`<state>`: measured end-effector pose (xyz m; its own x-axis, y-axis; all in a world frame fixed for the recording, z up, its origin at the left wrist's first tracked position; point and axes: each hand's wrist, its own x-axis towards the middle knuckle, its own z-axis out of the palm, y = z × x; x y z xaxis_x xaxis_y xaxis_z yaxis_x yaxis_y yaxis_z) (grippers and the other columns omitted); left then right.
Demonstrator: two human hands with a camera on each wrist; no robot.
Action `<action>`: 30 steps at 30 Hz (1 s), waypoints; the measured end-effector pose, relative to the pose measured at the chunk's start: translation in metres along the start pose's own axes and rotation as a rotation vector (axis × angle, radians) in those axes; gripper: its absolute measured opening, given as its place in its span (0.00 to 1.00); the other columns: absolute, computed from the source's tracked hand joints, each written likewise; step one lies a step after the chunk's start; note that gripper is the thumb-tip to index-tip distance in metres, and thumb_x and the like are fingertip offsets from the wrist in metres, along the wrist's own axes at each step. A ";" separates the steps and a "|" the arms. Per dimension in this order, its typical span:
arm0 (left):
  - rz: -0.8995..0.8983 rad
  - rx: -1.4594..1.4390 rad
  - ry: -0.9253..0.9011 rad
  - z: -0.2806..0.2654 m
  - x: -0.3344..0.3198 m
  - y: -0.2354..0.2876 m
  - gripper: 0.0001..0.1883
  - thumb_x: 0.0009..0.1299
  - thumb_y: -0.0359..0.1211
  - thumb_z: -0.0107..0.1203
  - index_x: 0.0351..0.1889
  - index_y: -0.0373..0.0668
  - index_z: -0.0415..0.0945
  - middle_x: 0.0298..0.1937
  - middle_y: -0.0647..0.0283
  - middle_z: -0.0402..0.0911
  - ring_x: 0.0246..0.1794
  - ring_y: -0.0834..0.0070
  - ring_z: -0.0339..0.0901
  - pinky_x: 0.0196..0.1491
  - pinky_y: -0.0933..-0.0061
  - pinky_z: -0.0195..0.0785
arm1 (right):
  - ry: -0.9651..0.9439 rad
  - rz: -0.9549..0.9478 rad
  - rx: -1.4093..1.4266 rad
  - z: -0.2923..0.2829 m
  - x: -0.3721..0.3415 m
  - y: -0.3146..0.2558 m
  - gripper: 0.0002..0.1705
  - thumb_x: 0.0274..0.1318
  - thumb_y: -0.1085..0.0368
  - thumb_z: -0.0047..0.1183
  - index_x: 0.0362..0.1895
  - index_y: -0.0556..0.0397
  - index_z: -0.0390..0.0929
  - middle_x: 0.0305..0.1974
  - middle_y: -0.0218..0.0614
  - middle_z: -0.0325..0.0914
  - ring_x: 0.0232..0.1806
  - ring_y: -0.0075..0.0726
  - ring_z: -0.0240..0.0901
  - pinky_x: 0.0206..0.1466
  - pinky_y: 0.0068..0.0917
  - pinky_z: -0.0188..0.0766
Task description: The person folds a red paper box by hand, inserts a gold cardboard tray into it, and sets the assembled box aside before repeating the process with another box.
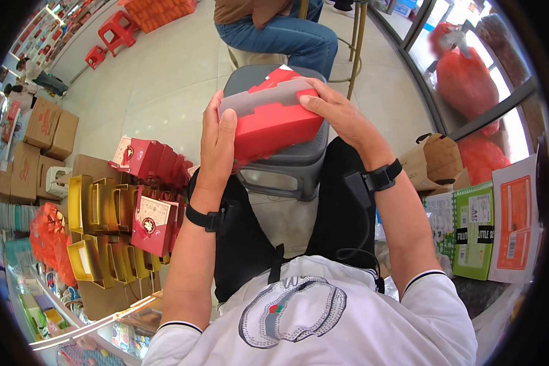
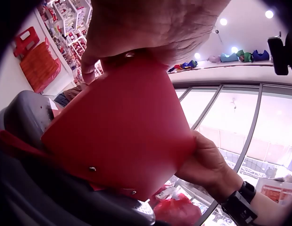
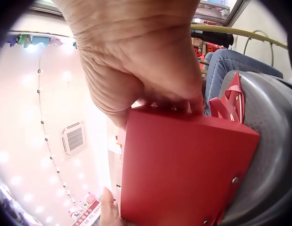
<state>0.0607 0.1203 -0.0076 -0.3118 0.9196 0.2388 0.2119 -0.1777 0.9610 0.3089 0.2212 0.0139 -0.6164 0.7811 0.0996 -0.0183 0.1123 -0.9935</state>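
Observation:
A red cardboard box (image 1: 280, 125) with a grey inner side is held over a grey plastic stool (image 1: 280, 174). My left hand (image 1: 216, 137) grips its left end, thumb along the front edge. At the right end my right hand (image 1: 343, 119) pinches the upper edge, thumb on the near face and fingers behind. Silver rivets (image 2: 92, 169) dot the box's side in the left wrist view. In the right wrist view, a red ribbon handle (image 3: 226, 106) shows behind the box, close to the stool seat.
To my left stand several maroon gift boxes (image 1: 152, 222) and gold trays (image 1: 94, 207). Brown cartons (image 1: 27, 165) are stacked farther left. A seated person in jeans (image 1: 280, 46) is ahead. On the right are a paper bag (image 1: 432, 161) and a green box (image 1: 473, 232).

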 end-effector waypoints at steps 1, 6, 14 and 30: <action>-0.020 -0.085 -0.031 -0.002 -0.003 0.004 0.31 0.85 0.42 0.42 0.79 0.32 0.57 0.75 0.51 0.68 0.77 0.66 0.63 0.78 0.67 0.52 | 0.001 0.020 -0.012 0.000 0.000 -0.002 0.39 0.73 0.49 0.54 0.77 0.59 0.63 0.67 0.45 0.72 0.70 0.35 0.67 0.74 0.31 0.61; -0.064 -0.260 -0.176 -0.014 -0.006 0.013 0.32 0.84 0.42 0.39 0.82 0.33 0.55 0.78 0.50 0.64 0.79 0.66 0.60 0.80 0.69 0.48 | -0.024 0.113 -0.096 -0.004 0.004 -0.005 0.43 0.67 0.52 0.58 0.78 0.62 0.60 0.68 0.49 0.73 0.70 0.38 0.68 0.74 0.30 0.61; -0.223 -0.043 -0.200 -0.014 0.005 0.024 0.27 0.83 0.36 0.45 0.78 0.38 0.64 0.71 0.56 0.73 0.72 0.71 0.67 0.76 0.71 0.55 | 0.034 0.195 -0.341 -0.007 0.015 0.003 0.35 0.63 0.61 0.56 0.74 0.56 0.69 0.61 0.41 0.79 0.63 0.34 0.72 0.70 0.30 0.64; 0.178 -0.140 -0.080 -0.009 0.002 -0.004 0.17 0.86 0.43 0.50 0.56 0.40 0.79 0.61 0.60 0.80 0.61 0.76 0.73 0.67 0.73 0.65 | 0.264 -0.198 0.169 0.023 0.009 0.020 0.17 0.74 0.52 0.58 0.51 0.52 0.83 0.47 0.29 0.82 0.52 0.22 0.73 0.60 0.24 0.70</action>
<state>0.0512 0.1195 -0.0102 -0.2059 0.8931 0.3999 0.1248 -0.3813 0.9160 0.2853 0.2164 -0.0062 -0.3644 0.8882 0.2798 -0.2601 0.1914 -0.9464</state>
